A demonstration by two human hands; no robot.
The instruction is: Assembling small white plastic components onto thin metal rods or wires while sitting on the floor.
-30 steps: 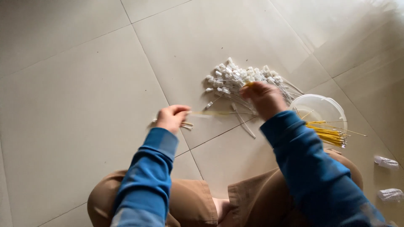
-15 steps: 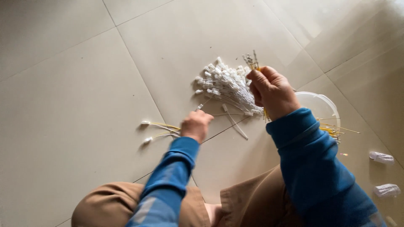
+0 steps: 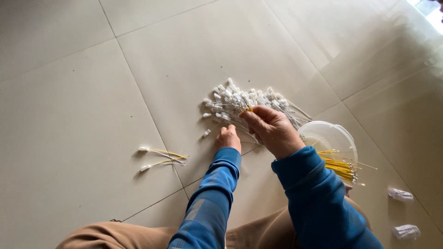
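Right hand (image 3: 272,131), grip clamped on yellow wire (image 3: 249,109); left hand (image 3: 228,138), grip unclear, at white connector pile (image 3: 240,101).

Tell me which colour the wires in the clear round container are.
Yellow: the wires lie in the container, seen in the head view.

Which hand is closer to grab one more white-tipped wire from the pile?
Probably the left hand: it rests empty-looking on the floor at the pile of white-tipped wires. The right hand hovers above, already pinching yellow wires.
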